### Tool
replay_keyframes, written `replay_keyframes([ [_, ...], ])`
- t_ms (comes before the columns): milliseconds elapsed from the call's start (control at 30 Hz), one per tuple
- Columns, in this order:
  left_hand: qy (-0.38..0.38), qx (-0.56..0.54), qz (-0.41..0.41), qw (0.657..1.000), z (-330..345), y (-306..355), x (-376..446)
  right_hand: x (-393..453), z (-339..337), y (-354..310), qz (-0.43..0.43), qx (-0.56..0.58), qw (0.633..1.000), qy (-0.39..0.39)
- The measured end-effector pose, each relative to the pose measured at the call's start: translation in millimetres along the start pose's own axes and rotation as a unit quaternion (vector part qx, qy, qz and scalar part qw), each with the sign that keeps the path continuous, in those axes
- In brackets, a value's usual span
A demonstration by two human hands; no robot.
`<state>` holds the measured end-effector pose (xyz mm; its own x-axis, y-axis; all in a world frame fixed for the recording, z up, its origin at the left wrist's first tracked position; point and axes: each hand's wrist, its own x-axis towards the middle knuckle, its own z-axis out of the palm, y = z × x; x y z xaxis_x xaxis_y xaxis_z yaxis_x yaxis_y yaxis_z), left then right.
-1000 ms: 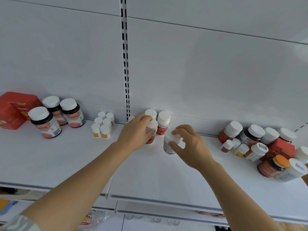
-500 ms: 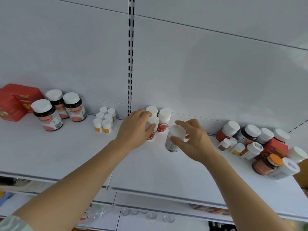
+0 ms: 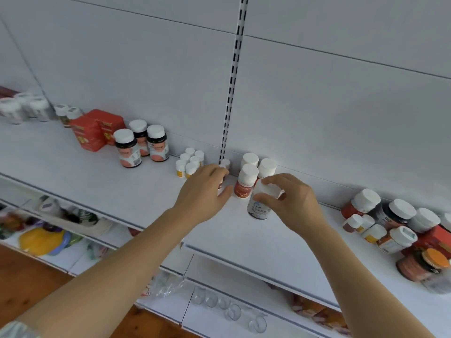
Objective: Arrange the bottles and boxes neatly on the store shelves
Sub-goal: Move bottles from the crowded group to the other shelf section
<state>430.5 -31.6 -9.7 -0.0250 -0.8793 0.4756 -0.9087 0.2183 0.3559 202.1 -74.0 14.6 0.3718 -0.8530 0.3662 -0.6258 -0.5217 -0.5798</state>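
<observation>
Bottles left of the left hand stand in tidy groups; the right hand pinches a white bottle; a heap far right waits. The left hand's grip is unclear.

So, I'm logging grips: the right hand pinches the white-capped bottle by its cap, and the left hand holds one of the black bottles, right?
Not quite. The head view shows the left hand on a small white-capped bottle, mostly hidden, near the shelf upright; the black bottles stand untouched. The right hand does pinch its bottle by the cap.

Place: shop, retail aisle
Fixtures: white metal shelf runs, slotted upright in back panel
Stock: white-capped supplement bottles, red boxes, goods on lower tiers
</observation>
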Motion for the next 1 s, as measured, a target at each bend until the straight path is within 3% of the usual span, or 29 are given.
replay_keyframes([
  [100,-0.001,0.022,-0.02,1.0,-15,-14,-18,2,19,-16,-0.024,0.007,1.0,0.011],
  [233,-0.006,0.042,-0.061,0.997,-42,-50,-40,12,53,-51,-0.017,-0.003,0.999,-0.03],
  [600,0.006,0.086,-0.103,0.991,-149,-209,-99,53,183,-200,-0.045,-0.011,0.995,-0.083],
  [1000,-0.004,0.121,-0.158,0.98,-227,-381,-123,133,340,-322,-0.17,0.009,0.982,-0.082],
])
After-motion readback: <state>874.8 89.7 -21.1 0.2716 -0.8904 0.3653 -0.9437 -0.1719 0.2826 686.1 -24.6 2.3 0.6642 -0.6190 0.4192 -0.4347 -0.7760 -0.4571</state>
